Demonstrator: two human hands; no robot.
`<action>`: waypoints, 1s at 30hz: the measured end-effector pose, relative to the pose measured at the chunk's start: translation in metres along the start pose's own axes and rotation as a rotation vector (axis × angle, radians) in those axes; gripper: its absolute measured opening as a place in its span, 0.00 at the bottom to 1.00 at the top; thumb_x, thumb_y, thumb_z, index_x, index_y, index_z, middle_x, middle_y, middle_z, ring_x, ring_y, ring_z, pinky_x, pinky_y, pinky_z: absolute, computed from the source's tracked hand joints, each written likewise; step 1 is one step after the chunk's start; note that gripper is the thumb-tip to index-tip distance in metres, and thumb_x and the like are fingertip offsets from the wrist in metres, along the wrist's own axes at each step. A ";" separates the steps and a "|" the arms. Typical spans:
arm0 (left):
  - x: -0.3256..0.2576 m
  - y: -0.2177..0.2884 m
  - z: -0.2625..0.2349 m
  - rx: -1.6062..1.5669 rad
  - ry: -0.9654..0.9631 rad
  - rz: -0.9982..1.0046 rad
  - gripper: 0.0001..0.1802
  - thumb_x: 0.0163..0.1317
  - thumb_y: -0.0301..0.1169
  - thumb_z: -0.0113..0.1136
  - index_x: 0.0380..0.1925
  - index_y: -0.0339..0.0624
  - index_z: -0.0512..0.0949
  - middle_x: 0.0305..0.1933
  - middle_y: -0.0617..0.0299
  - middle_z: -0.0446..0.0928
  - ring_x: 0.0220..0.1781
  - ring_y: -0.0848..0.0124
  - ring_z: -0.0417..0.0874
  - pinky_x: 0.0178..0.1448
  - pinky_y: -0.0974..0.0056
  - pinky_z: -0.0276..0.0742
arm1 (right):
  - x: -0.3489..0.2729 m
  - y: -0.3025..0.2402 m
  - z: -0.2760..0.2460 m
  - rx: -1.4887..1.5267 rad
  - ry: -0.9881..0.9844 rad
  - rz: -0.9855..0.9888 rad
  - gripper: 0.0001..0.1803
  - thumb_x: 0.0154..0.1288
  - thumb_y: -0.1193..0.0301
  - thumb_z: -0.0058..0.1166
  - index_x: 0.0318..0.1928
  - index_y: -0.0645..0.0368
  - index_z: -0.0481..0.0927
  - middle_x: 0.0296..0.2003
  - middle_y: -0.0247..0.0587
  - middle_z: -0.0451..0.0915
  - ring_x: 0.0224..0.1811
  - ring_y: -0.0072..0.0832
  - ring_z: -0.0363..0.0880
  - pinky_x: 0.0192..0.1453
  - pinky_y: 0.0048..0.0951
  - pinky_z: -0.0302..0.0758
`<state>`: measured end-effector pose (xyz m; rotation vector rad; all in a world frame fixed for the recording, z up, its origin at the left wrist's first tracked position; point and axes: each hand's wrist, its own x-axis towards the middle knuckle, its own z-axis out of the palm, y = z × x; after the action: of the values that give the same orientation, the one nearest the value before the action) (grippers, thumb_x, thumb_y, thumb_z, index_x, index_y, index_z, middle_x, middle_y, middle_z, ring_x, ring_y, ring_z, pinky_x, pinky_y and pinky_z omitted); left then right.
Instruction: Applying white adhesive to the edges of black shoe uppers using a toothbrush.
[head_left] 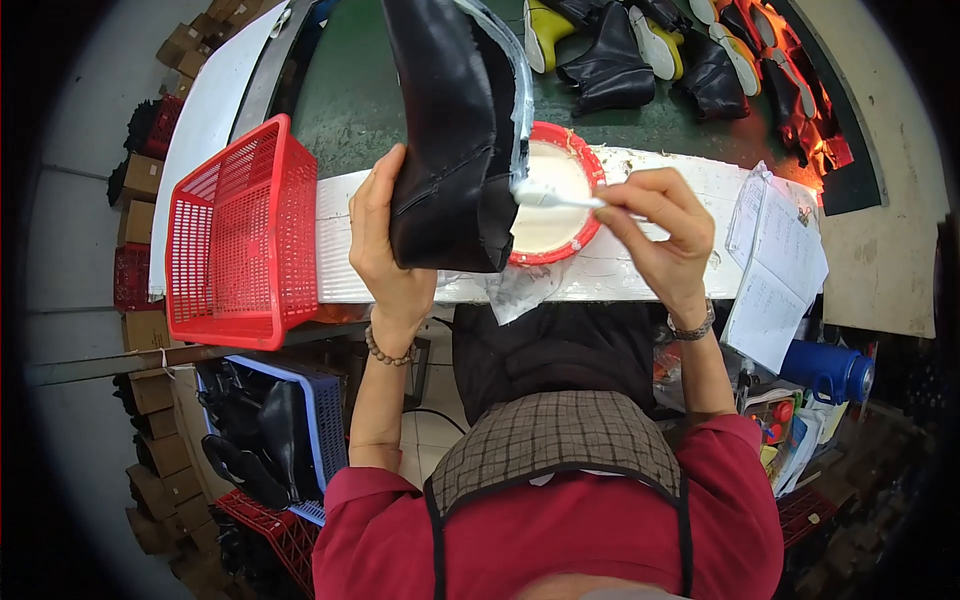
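My left hand point(385, 240) is closed around the lower part of a black leather boot upper point(445, 130), holding it up over the white worktop. A pale, wet-looking white coating point(522, 75) runs along the boot's right edge. In the fingers of my right hand point(665, 225) is a small white brush point(560, 199), pinched by its handle. Its whitened head is at the boot's lower right edge; whether it touches cannot be told. Beneath the brush stands a red tub point(590, 155) of milky white liquid point(548, 235), partly hidden by the boot.
A red plastic basket point(292, 220) stands left of the boot. Several black boots point(610, 65), some with yellow soles, lie on the green surface point(350, 80) beyond. At right are written papers point(780, 265) and a blue flask point(825, 372). A blue crate point(318, 430) holds black boots, lower left.
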<state>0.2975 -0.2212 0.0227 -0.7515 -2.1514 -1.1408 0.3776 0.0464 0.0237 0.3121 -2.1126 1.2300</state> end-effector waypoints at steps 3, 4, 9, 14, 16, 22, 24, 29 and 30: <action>0.003 0.001 0.003 0.016 -0.023 0.035 0.35 0.57 0.22 0.70 0.67 0.34 0.74 0.64 0.47 0.78 0.64 0.52 0.80 0.69 0.55 0.75 | 0.013 0.000 -0.002 -0.022 0.061 0.008 0.14 0.56 0.81 0.73 0.44 0.61 0.90 0.38 0.37 0.82 0.37 0.23 0.82 0.39 0.23 0.79; 0.003 0.000 0.005 -0.005 -0.010 0.053 0.35 0.58 0.23 0.70 0.67 0.34 0.74 0.64 0.47 0.78 0.65 0.52 0.80 0.69 0.56 0.74 | 0.016 0.001 -0.001 -0.006 0.087 -0.004 0.14 0.56 0.82 0.73 0.44 0.61 0.90 0.38 0.38 0.82 0.37 0.23 0.82 0.39 0.23 0.79; 0.007 -0.002 0.018 -0.092 0.118 0.033 0.34 0.58 0.25 0.71 0.67 0.33 0.73 0.65 0.47 0.78 0.66 0.53 0.80 0.70 0.56 0.74 | 0.004 -0.004 0.001 0.005 -0.005 -0.044 0.13 0.55 0.81 0.74 0.43 0.61 0.90 0.36 0.37 0.83 0.34 0.25 0.83 0.36 0.24 0.78; 0.011 -0.007 0.026 -0.172 0.261 0.078 0.37 0.58 0.32 0.75 0.67 0.32 0.72 0.65 0.46 0.78 0.66 0.53 0.80 0.70 0.55 0.76 | -0.007 -0.022 0.002 -0.033 -0.088 -0.049 0.13 0.52 0.79 0.75 0.41 0.59 0.91 0.34 0.37 0.83 0.32 0.26 0.83 0.33 0.25 0.78; 0.014 -0.013 0.031 -0.150 0.290 0.120 0.38 0.58 0.34 0.75 0.67 0.33 0.72 0.65 0.45 0.78 0.66 0.52 0.80 0.69 0.55 0.76 | -0.010 -0.029 0.002 0.000 -0.114 -0.005 0.13 0.53 0.79 0.74 0.41 0.59 0.91 0.33 0.37 0.82 0.31 0.25 0.83 0.32 0.25 0.77; 0.016 -0.021 0.036 -0.029 0.324 0.211 0.35 0.59 0.33 0.74 0.65 0.33 0.74 0.63 0.44 0.79 0.64 0.52 0.81 0.68 0.55 0.77 | -0.014 -0.044 0.004 0.149 -0.168 0.166 0.10 0.59 0.78 0.72 0.42 0.61 0.91 0.32 0.37 0.83 0.28 0.22 0.79 0.31 0.23 0.74; 0.010 -0.030 0.029 -0.004 0.326 0.192 0.34 0.60 0.32 0.73 0.65 0.32 0.74 0.62 0.45 0.79 0.63 0.53 0.81 0.68 0.56 0.77 | -0.011 -0.039 0.006 0.187 -0.177 0.237 0.09 0.61 0.78 0.71 0.43 0.63 0.90 0.30 0.37 0.83 0.28 0.22 0.78 0.30 0.24 0.72; -0.012 -0.047 -0.035 -0.154 0.088 -0.225 0.26 0.59 0.18 0.69 0.59 0.32 0.78 0.54 0.53 0.82 0.54 0.66 0.84 0.61 0.62 0.80 | -0.001 0.032 0.001 -0.154 -0.128 0.311 0.05 0.64 0.72 0.67 0.38 0.58 0.91 0.31 0.37 0.84 0.29 0.28 0.81 0.32 0.29 0.74; -0.026 -0.069 -0.050 -0.124 0.023 -0.359 0.24 0.61 0.18 0.68 0.58 0.32 0.78 0.51 0.55 0.83 0.49 0.67 0.85 0.55 0.63 0.82 | -0.003 0.050 0.005 -0.345 -0.217 0.227 0.05 0.63 0.70 0.67 0.36 0.57 0.90 0.31 0.37 0.83 0.31 0.31 0.83 0.34 0.32 0.76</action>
<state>0.2773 -0.3018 -0.0091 -0.4069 -2.2708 -1.4668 0.3524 0.0684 -0.0134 0.0535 -2.5567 0.9612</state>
